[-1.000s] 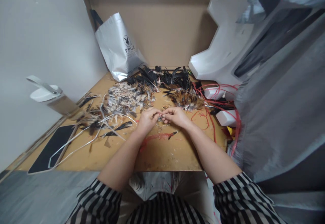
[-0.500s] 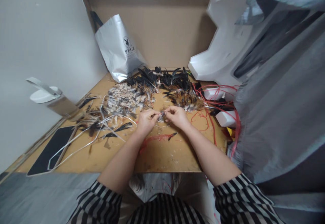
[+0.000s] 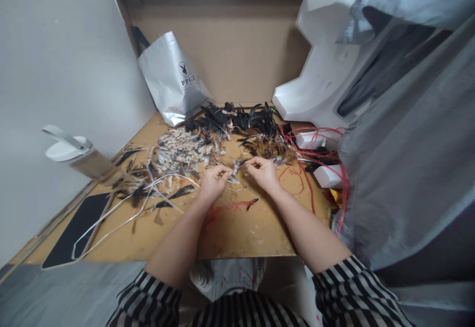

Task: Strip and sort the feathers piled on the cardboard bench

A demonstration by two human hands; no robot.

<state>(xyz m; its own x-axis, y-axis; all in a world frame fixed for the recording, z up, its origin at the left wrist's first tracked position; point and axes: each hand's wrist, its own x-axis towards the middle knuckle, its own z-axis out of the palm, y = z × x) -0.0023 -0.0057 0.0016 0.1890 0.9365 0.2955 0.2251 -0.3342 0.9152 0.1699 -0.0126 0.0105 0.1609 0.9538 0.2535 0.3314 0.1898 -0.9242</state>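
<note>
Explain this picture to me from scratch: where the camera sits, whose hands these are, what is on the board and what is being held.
There is no machine here. The single view comes from a camera on a person's head, looking down at their own bare hands. The left hand and right hand pinch a small feather between their fingertips. On the wooden board lie a pale feather pile, black feathers, red cords and white strips. A silver bag leans at the back.
</note>
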